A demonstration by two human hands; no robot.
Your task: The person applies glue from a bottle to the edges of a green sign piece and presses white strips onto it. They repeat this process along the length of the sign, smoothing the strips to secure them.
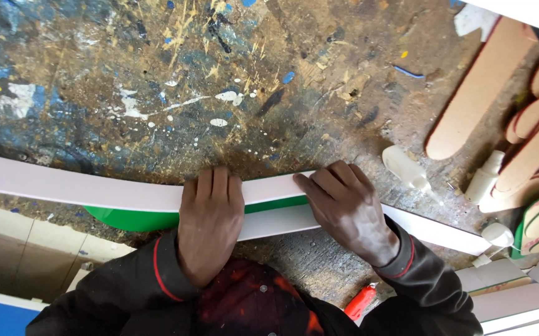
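both hands, left hand (210, 218) and right hand (344, 208), press flat (fingers extended) on one white strip (82, 186).

There is a single view, from a camera worn on the person's head, and it looks almost straight down. It sits close to the work: the person's own dark sleeves and chest fill the bottom edge, and the left hand (210, 214) and right hand (347, 208) lie just below the middle of the frame. The top of the picture is the far side of the paint-splashed tabletop (157, 74), the bottom the near edge, where a strip of floor shows at lower left. The long white strip (70, 186) runs across the whole width, slightly slanted, so the head is turned a little against the tabletop's edge. No second view overlaps.
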